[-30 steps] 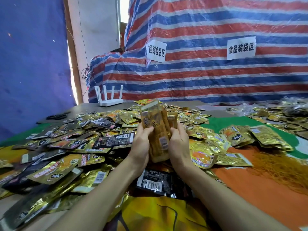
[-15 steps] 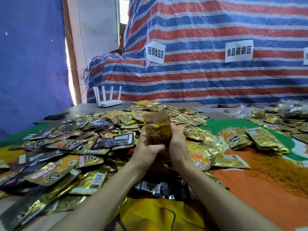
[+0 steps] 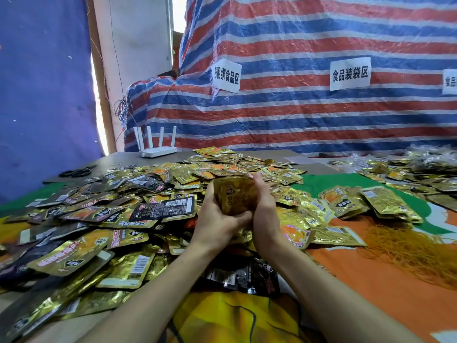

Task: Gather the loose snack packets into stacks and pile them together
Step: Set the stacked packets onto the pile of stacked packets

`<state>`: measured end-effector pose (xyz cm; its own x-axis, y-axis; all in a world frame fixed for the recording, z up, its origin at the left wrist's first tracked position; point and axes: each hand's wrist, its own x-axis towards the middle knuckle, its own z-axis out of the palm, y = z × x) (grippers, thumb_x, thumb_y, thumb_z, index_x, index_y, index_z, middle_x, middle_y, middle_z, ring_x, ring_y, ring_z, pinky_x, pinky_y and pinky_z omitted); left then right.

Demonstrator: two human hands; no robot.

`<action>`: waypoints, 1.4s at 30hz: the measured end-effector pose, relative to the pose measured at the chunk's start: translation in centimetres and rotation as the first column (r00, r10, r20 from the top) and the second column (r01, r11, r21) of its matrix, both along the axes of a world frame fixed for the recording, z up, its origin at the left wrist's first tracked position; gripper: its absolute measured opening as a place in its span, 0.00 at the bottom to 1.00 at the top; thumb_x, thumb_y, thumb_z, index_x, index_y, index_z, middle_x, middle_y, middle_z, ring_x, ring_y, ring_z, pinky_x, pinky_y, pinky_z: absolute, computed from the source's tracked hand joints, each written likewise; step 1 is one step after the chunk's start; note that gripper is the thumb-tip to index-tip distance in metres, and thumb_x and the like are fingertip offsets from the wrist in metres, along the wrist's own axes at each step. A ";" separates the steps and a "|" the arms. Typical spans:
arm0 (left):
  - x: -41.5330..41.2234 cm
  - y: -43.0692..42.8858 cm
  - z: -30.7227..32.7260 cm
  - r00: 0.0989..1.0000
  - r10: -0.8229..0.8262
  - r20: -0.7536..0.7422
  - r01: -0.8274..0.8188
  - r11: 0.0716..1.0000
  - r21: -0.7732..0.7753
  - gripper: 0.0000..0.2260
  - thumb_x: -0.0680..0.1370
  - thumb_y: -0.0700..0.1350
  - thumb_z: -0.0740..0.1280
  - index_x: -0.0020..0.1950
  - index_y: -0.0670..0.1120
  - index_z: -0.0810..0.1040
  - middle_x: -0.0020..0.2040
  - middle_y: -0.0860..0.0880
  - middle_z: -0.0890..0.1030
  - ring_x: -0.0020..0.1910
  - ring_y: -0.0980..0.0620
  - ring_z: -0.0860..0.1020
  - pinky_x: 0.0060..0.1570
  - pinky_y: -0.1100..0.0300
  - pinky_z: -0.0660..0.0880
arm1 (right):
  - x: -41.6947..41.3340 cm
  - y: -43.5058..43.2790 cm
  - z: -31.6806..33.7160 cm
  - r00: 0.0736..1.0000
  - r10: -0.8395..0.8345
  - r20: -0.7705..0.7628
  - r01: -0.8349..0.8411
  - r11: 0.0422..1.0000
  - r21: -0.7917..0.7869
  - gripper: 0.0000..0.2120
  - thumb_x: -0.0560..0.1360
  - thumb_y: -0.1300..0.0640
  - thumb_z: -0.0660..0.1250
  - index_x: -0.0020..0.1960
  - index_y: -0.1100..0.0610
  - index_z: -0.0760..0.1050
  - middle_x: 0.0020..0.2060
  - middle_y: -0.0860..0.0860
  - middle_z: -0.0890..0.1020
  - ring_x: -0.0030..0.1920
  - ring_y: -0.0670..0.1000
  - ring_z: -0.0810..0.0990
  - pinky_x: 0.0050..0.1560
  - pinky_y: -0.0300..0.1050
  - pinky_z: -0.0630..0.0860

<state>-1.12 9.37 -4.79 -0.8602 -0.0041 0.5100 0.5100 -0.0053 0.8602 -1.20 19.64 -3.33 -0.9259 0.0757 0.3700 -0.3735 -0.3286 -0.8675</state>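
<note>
A squared-up stack of gold snack packets (image 3: 235,195) stands on edge between both palms at the table's middle. My left hand (image 3: 217,224) cups its left side and bottom; my right hand (image 3: 265,214) presses flat against its right side. Around and behind the hands spreads a wide heap of loose gold and black packets (image 3: 99,219). To the right lie small piles of stacked gold packets (image 3: 346,201) on the green and orange cloth.
A tangle of orange rubber bands (image 3: 408,248) lies on the orange cloth at right. Black scissors (image 3: 76,172) and a white router (image 3: 158,149) sit at the far left of the table. More packets (image 3: 420,169) fill the far right. A striped tarp hangs behind.
The stack stood tall and fanned a second ago; both hands have pushed it down and squeezed it together into a compact block, held lower between the palms.
</note>
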 end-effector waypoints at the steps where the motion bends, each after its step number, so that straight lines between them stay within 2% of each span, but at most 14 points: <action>1: -0.1 -0.2 0.1 1.000 0.012 -0.007 -0.012 1.000 -0.010 0.26 0.65 0.29 0.79 0.59 0.42 0.76 0.46 0.50 0.86 0.46 0.55 0.85 0.43 0.65 0.79 | 0.0 0.0 0.1 1.000 0.011 0.018 -0.011 1.000 0.008 0.24 0.83 0.43 0.57 0.48 0.58 0.85 0.47 0.58 0.87 0.49 0.57 0.86 0.57 0.52 0.79; 3: -0.1 -0.5 0.3 0.998 0.053 -0.043 -0.055 0.997 -0.049 0.22 0.63 0.31 0.80 0.52 0.45 0.80 0.40 0.53 0.86 0.40 0.58 0.84 0.39 0.67 0.78 | 0.2 0.0 0.5 0.998 0.042 0.045 -0.043 0.999 0.021 0.23 0.83 0.44 0.55 0.49 0.58 0.83 0.48 0.58 0.86 0.49 0.57 0.84 0.57 0.53 0.77; 7: 0.5 -0.7 0.7 0.988 0.090 -0.125 -0.100 0.992 -0.077 0.17 0.66 0.29 0.78 0.45 0.48 0.82 0.36 0.55 0.85 0.35 0.58 0.83 0.36 0.65 0.79 | 1.1 0.4 1.9 0.998 -0.042 -0.042 0.047 0.990 0.131 0.23 0.85 0.49 0.52 0.49 0.57 0.83 0.45 0.54 0.86 0.46 0.51 0.84 0.45 0.42 0.79; 10: 1.0 -1.2 0.7 0.989 0.077 -0.126 -0.084 0.995 -0.050 0.11 0.68 0.30 0.78 0.46 0.41 0.83 0.38 0.52 0.86 0.36 0.53 0.84 0.37 0.60 0.81 | 1.9 2.4 3.3 0.968 -0.209 -0.139 0.244 0.916 0.320 0.17 0.83 0.49 0.58 0.52 0.57 0.81 0.49 0.55 0.85 0.51 0.55 0.83 0.52 0.53 0.78; 12: 1.0 -1.5 0.7 0.993 0.061 -0.106 -0.068 0.995 -0.066 0.12 0.68 0.32 0.78 0.49 0.38 0.83 0.41 0.49 0.87 0.39 0.50 0.86 0.40 0.57 0.83 | 2.3 5.2 4.2 0.946 -0.289 -0.145 0.323 0.828 0.458 0.07 0.81 0.53 0.64 0.50 0.54 0.79 0.47 0.53 0.84 0.49 0.54 0.83 0.50 0.51 0.79; 15: 0.9 -1.8 0.4 0.998 0.024 -0.059 -0.030 0.994 -0.102 0.17 0.67 0.36 0.79 0.53 0.39 0.82 0.46 0.45 0.87 0.45 0.47 0.86 0.44 0.55 0.83 | 3.1 10.7 5.2 0.918 -0.373 -0.136 0.346 0.582 0.736 0.03 0.77 0.56 0.69 0.48 0.54 0.81 0.43 0.50 0.84 0.44 0.50 0.82 0.44 0.46 0.78; 18: 0.4 -2.2 0.1 0.997 -0.036 0.067 0.048 0.979 -0.200 0.28 0.61 0.48 0.80 0.58 0.41 0.80 0.50 0.46 0.86 0.48 0.49 0.85 0.52 0.49 0.81 | 4.0 16.5 5.4 0.866 -0.492 -0.090 0.225 0.223 0.948 0.04 0.73 0.61 0.70 0.43 0.57 0.84 0.39 0.53 0.85 0.40 0.51 0.83 0.38 0.45 0.80; 21: 0.0 -2.3 -0.1 0.979 -0.067 0.193 0.119 0.954 -0.276 0.32 0.58 0.53 0.80 0.59 0.43 0.79 0.51 0.47 0.86 0.51 0.48 0.85 0.58 0.46 0.79 | 5.2 20.8 4.8 0.793 -0.606 -0.062 0.044 -0.044 0.998 0.09 0.69 0.62 0.72 0.47 0.65 0.84 0.44 0.63 0.85 0.44 0.61 0.85 0.45 0.59 0.82; 23: -0.2 -2.2 -0.2 0.974 -0.070 0.216 0.127 0.957 -0.261 0.31 0.57 0.53 0.80 0.57 0.44 0.79 0.49 0.47 0.86 0.50 0.48 0.85 0.57 0.47 0.79 | 5.9 22.3 3.9 0.777 -0.629 -0.041 -0.066 -0.145 0.987 0.12 0.68 0.61 0.73 0.50 0.66 0.84 0.45 0.63 0.85 0.47 0.62 0.85 0.47 0.58 0.82; 26: -0.1 -2.3 -0.2 0.974 -0.067 0.215 0.109 0.977 -0.185 0.29 0.57 0.51 0.80 0.55 0.44 0.80 0.47 0.48 0.87 0.47 0.49 0.85 0.47 0.54 0.80 | 6.5 23.3 2.8 0.775 -0.632 0.009 -0.133 -0.149 0.980 0.08 0.68 0.62 0.73 0.47 0.64 0.84 0.37 0.56 0.84 0.40 0.57 0.83 0.37 0.49 0.79; 29: -0.2 -2.5 -0.2 0.973 -0.072 0.220 0.084 0.995 -0.045 0.25 0.59 0.45 0.79 0.54 0.43 0.80 0.46 0.47 0.87 0.45 0.48 0.86 0.43 0.54 0.81 | 6.7 23.3 2.5 0.767 -0.641 -0.034 -0.076 -0.143 0.987 0.03 0.70 0.65 0.71 0.44 0.61 0.81 0.39 0.56 0.84 0.42 0.56 0.83 0.43 0.50 0.83; 32: 0.1 -2.5 0.1 0.974 -0.073 0.213 0.071 0.997 0.019 0.22 0.59 0.45 0.78 0.51 0.44 0.80 0.43 0.49 0.87 0.41 0.51 0.86 0.36 0.59 0.81 | 6.7 23.3 2.6 0.758 -0.646 -0.088 -0.028 -0.166 0.986 0.06 0.70 0.67 0.68 0.45 0.63 0.83 0.41 0.59 0.85 0.43 0.58 0.84 0.40 0.51 0.81; 35: 0.4 -2.4 0.3 0.974 -0.092 0.209 0.083 0.995 0.052 0.19 0.60 0.44 0.78 0.50 0.44 0.80 0.41 0.50 0.87 0.39 0.52 0.86 0.32 0.63 0.80 | 6.6 23.4 3.3 0.746 -0.657 -0.112 0.003 -0.165 0.986 0.08 0.71 0.66 0.70 0.48 0.65 0.84 0.43 0.60 0.86 0.44 0.58 0.85 0.43 0.54 0.83; 42: 1.0 -2.4 0.9 0.962 -0.158 0.221 0.116 0.974 0.193 0.19 0.61 0.40 0.76 0.50 0.44 0.79 0.40 0.48 0.87 0.37 0.48 0.86 0.29 0.57 0.80 | 6.5 22.8 4.7 0.712 -0.683 -0.159 0.080 -0.146 0.986 0.06 0.74 0.64 0.66 0.46 0.61 0.83 0.39 0.56 0.84 0.39 0.55 0.82 0.38 0.49 0.82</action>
<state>-0.16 7.00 -3.88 -0.9538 0.0503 0.2962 0.2783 -0.2238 0.9341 5.26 42.42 1.42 -0.9116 0.3570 0.2037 0.3124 0.9238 -0.2213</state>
